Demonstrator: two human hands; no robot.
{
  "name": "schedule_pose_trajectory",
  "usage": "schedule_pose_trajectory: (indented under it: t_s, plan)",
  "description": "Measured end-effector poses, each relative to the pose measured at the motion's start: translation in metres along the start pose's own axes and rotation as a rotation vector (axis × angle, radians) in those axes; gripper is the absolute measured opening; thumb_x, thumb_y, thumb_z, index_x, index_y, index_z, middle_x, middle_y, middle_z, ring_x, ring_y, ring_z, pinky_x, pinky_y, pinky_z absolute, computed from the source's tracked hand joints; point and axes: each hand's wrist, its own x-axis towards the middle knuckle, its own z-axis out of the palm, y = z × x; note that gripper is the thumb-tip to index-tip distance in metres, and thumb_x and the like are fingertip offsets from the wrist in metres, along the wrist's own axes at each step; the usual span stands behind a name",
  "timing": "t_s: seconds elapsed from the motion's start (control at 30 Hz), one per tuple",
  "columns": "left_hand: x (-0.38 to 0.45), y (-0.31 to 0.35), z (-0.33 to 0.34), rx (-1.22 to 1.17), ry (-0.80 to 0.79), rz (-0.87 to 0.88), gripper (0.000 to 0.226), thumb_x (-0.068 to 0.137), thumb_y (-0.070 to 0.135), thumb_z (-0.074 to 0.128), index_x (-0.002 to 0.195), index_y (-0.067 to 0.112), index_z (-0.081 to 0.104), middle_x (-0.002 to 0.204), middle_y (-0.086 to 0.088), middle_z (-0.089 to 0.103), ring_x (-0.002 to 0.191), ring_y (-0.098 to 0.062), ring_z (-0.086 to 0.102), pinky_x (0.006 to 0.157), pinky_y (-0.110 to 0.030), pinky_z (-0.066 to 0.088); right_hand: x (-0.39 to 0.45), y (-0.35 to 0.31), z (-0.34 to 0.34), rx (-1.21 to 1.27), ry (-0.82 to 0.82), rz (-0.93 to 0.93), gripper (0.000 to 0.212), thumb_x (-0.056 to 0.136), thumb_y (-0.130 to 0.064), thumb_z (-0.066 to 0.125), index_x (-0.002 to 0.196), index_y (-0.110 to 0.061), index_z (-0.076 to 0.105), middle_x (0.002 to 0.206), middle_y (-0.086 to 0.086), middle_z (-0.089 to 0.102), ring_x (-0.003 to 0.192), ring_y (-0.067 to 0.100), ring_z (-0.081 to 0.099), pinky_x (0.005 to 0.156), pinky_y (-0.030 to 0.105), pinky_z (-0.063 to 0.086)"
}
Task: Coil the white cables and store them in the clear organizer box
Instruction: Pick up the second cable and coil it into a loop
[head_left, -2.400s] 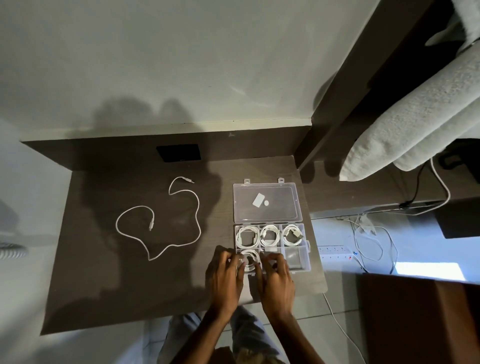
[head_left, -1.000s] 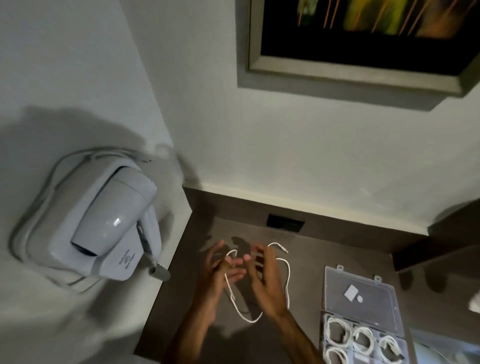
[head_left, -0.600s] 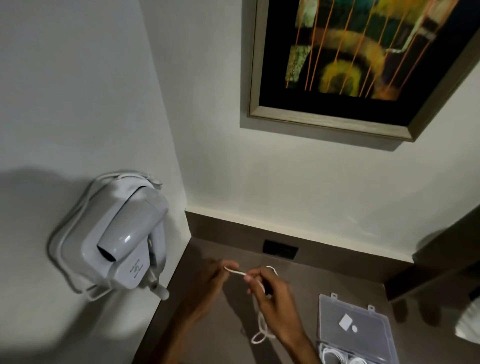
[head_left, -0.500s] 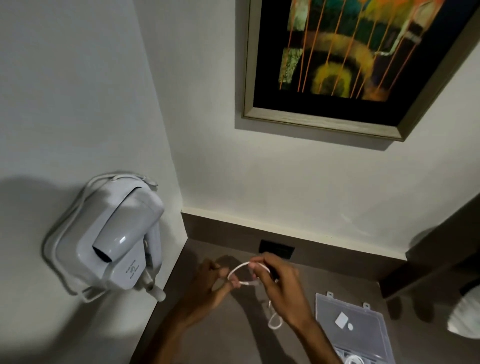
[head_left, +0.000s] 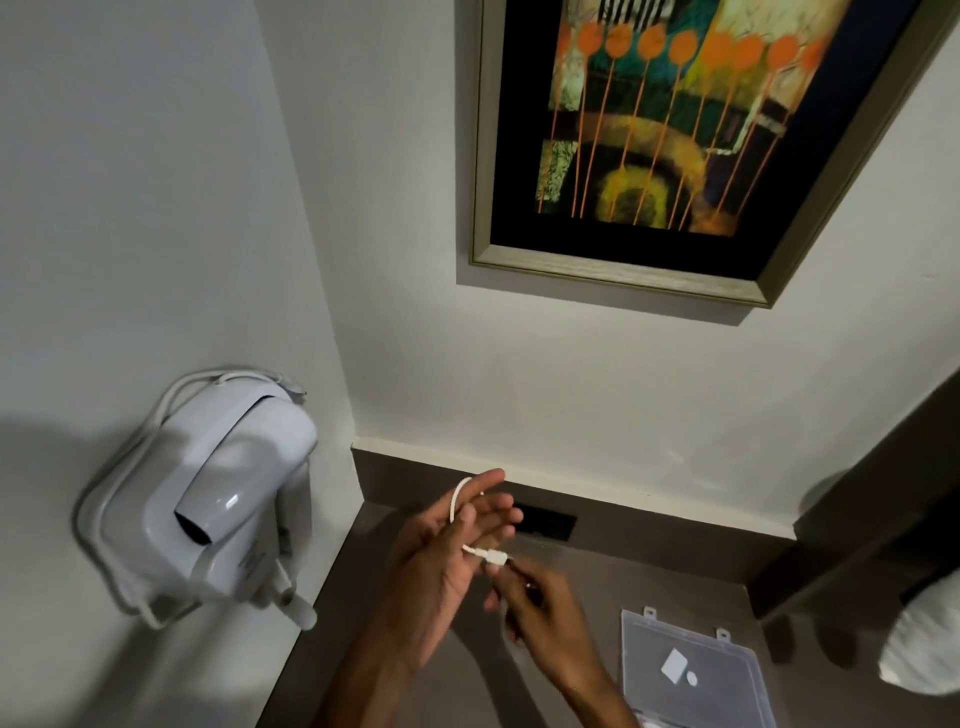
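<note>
**Winding the last loose cable around my left fingers**

I am holding the white cable (head_left: 460, 506) low in the middle of the frame, above the dark tabletop (head_left: 597, 582). My left hand (head_left: 447, 561) is spread flat, palm up, fingers pointing toward the upper right, and the cable is looping over their outer edge and crossing the palm. My right hand (head_left: 540, 608), just below and to the right, is pinching the cable close behind its white connector (head_left: 493, 557), thumb against fingertip.

The cable is looking thin, light and limp, so I am judging that it will take a tight curve without fighting me, yet it will also spring loose the moment I let go. The connector is the one stiff part and the safest place to pinch; the cord beside it is smooth and could slip. My left hand is not closing on anything, only serving as a former, so the loop is resting there rather than being gripped.

The clear organizer box (head_left: 691, 670) is lying open at the lower right of the frame, its compartments mostly cut off by the bottom edge.
</note>
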Motion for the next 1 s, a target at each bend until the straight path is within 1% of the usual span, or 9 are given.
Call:
schedule_pose_trajectory:
  t_s: [0.1, 0.2, 0.3, 0.4, 0.53, 0.67, 0.87, 0.97, 1.0]
  plan:
    - [0.006, 0.001, 0.009, -0.100, 0.101, -0.046, 0.050, 0.096, 0.026, 0.048, 0.134, -0.004, 0.059, 0.114, -0.022, 0.075, 0.107, -0.029, 0.075, 0.090, -0.030, 0.063, -0.020, -0.003, 0.006, -0.039, -0.017, -0.040, 0.018, 0.107, -0.034, 0.063, 0.095, -0.031, 0.077, 0.072, -0.005, 0.080, 0.048, -0.001, 0.061, 0.056, 0.022, 0.051]
    - [0.003, -0.004, 0.012, -0.037, 0.147, -0.013, 0.036, 0.100, 0.015, 0.053, 0.129, -0.003, 0.063, 0.117, -0.024, 0.074, 0.112, -0.032, 0.073, 0.091, -0.030, 0.062, -0.031, -0.017, 0.003, -0.100, 0.005, -0.076, 0.013, 0.105, -0.029, 0.066, 0.098, -0.034, 0.076, 0.069, -0.009, 0.079, 0.054, -0.005, 0.064, 0.060, 0.016, 0.049]
    - [0.000, -0.011, 0.013, 0.106, 0.205, 0.035, 0.031, 0.102, 0.006, 0.047, 0.124, 0.003, 0.069, 0.111, -0.017, 0.077, 0.109, -0.028, 0.075, 0.087, -0.025, 0.062, -0.036, -0.029, -0.008, -0.202, 0.059, -0.093, 0.010, 0.103, -0.029, 0.068, 0.102, -0.034, 0.077, 0.068, -0.013, 0.076, 0.068, -0.001, 0.073, 0.071, 0.020, 0.056]
    - [0.000, -0.014, 0.015, 0.186, 0.250, 0.067, 0.031, 0.103, 0.004, 0.046, 0.120, 0.010, 0.072, 0.098, -0.009, 0.078, 0.092, -0.024, 0.075, 0.080, -0.027, 0.063, -0.044, -0.044, -0.021, -0.332, 0.091, -0.086, 0.008, 0.101, -0.039, 0.066, 0.107, -0.039, 0.072, 0.084, -0.008, 0.077, 0.077, 0.009, 0.073, 0.077, 0.034, 0.060]
    - [-0.001, -0.016, 0.018, 0.396, 0.279, 0.107, 0.034, 0.103, 0.006, 0.051, 0.118, 0.024, 0.076, 0.090, -0.006, 0.076, 0.077, -0.018, 0.066, 0.080, -0.035, 0.056, -0.051, -0.063, -0.038, -0.524, 0.174, -0.109, 0.011, 0.101, -0.047, 0.061, 0.111, -0.044, 0.065, 0.098, -0.017, 0.076, 0.084, 0.008, 0.072, 0.077, 0.030, 0.060]
    - [-0.005, -0.022, 0.025, 0.647, 0.213, 0.175, 0.034, 0.101, 0.014, 0.056, 0.119, 0.037, 0.072, 0.093, -0.002, 0.078, 0.083, -0.012, 0.073, 0.079, -0.022, 0.059, -0.045, -0.084, -0.056, -0.642, 0.173, -0.239, 0.015, 0.101, -0.048, 0.062, 0.112, -0.041, 0.068, 0.097, -0.017, 0.076, 0.080, 0.009, 0.071, 0.074, 0.030, 0.060]
    - [-0.011, -0.022, 0.031, 0.819, 0.048, 0.190, 0.031, 0.105, 0.022, 0.044, 0.124, 0.029, 0.068, 0.114, 0.002, 0.078, 0.112, -0.018, 0.073, 0.093, -0.019, 0.056, -0.040, -0.101, -0.078, -0.631, 0.202, -0.416, 0.017, 0.100, -0.051, 0.065, 0.112, -0.040, 0.070, 0.096, -0.019, 0.078, 0.069, 0.002, 0.068, 0.068, 0.028, 0.061]
    - [-0.016, -0.016, 0.034, 0.816, -0.001, 0.108, 0.027, 0.101, 0.031, 0.049, 0.117, 0.030, 0.071, 0.108, 0.006, 0.078, 0.105, -0.009, 0.074, 0.090, -0.015, 0.054, -0.030, -0.105, -0.092, -0.536, 0.237, -0.458, 0.014, 0.099, -0.049, 0.067, 0.104, -0.036, 0.063, 0.087, -0.018, 0.078, 0.071, 0.003, 0.073, 0.064, 0.028, 0.062]
    - [-0.018, -0.013, 0.037, 0.782, -0.028, 0.048, 0.026, 0.100, 0.031, 0.051, 0.113, 0.029, 0.073, 0.103, 0.004, 0.079, 0.100, -0.011, 0.075, 0.089, -0.017, 0.055, -0.025, -0.106, -0.096, -0.519, 0.245, -0.479, 0.014, 0.099, -0.045, 0.068, 0.104, -0.035, 0.061, 0.085, -0.018, 0.077, 0.070, 0.004, 0.073, 0.063, 0.027, 0.062]
